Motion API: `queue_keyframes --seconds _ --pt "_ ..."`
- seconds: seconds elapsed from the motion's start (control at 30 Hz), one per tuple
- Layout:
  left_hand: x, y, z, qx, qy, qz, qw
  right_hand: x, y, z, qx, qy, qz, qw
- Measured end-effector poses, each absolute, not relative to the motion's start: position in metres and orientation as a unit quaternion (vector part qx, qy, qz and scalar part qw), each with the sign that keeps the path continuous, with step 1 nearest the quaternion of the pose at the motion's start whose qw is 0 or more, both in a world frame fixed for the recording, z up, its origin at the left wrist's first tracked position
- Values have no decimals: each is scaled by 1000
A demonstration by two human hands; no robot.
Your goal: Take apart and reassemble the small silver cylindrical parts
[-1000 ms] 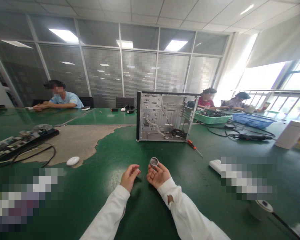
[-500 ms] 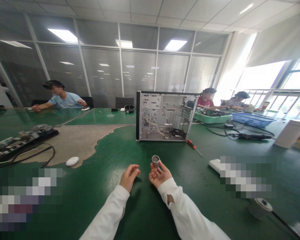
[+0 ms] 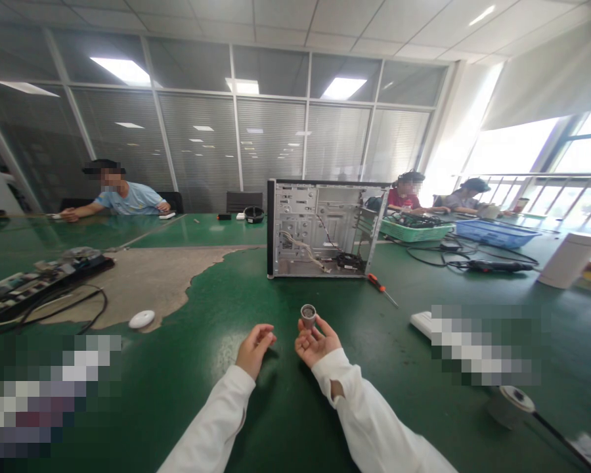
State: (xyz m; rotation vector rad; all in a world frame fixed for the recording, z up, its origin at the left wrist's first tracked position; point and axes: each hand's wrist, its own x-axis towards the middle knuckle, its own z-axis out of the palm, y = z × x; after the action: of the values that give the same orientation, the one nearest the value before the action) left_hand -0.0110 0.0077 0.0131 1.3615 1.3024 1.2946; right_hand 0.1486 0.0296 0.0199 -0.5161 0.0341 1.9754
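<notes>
My right hand (image 3: 318,341) holds a small grey cup (image 3: 308,320) upright between thumb and fingers. Dark small contents, too tiny to make out, show inside its rim. To its left, my left hand (image 3: 256,347) hovers low over the table with loosely bent fingers, thumb a little apart, and nothing visible in them. Beyond both hands stands an open computer case (image 3: 320,226), with loose cables (image 3: 303,246) and a black fan (image 3: 349,261) inside. A screwdriver (image 3: 381,289) with an orange handle lies by the case's lower right corner.
On the left, a black strip of electronic parts (image 3: 44,276) trails cables, near a white round object (image 3: 142,320). Green (image 3: 414,231) and blue baskets (image 3: 497,235), cables and a white cylinder (image 3: 569,261) are at right. Several people sit around the table (image 3: 217,289).
The cup and my right hand have shifted very slightly to the right. My left hand holds its place. The far-left person's raised hand has lowered toward the table.
</notes>
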Motion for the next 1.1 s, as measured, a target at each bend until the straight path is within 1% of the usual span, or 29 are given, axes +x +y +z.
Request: queue_keyframes --seconds 0.13,0.4,0.67,0.83,0.97,1.1 --pt "-11 8 13 543 519 514 414 149 30 18 -216 -14 817 534" --pt "-11 8 13 539 523 514 414 145 26 24 -203 -75 821 529" --pt "-12 10 11 545 522 511 412 142 19 31 -130 -175 819 530" --pt "-12 10 11 542 519 509 423 142 15 34 -101 -263 808 517" --pt "-12 9 12 539 515 515 423 138 14 35 -131 -342 762 534" --pt "-13 8 13 543 514 514 420 135 14 33 -214 -464 649 564"
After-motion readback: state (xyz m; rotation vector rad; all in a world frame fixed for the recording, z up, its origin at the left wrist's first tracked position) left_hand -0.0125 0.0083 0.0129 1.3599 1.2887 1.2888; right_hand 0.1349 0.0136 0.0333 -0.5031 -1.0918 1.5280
